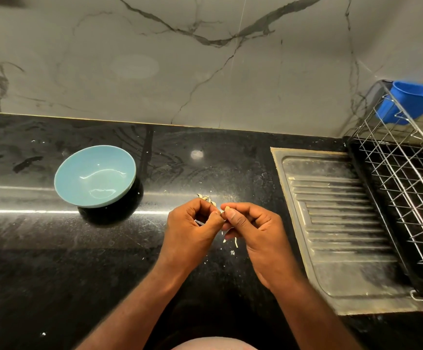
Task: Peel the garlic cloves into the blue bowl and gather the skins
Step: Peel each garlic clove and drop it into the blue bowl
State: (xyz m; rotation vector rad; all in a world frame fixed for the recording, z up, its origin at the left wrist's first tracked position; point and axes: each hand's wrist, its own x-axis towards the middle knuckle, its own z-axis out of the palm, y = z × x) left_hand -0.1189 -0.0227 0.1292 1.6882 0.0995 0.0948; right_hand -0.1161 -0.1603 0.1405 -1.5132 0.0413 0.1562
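A garlic clove is pinched by the left hand and right hand. Loose skins are scattered beside them; the blue bowl is set well apart.

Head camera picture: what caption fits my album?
Left hand and right hand pinch a garlic clove above the black counter, near an empty blue bowl.
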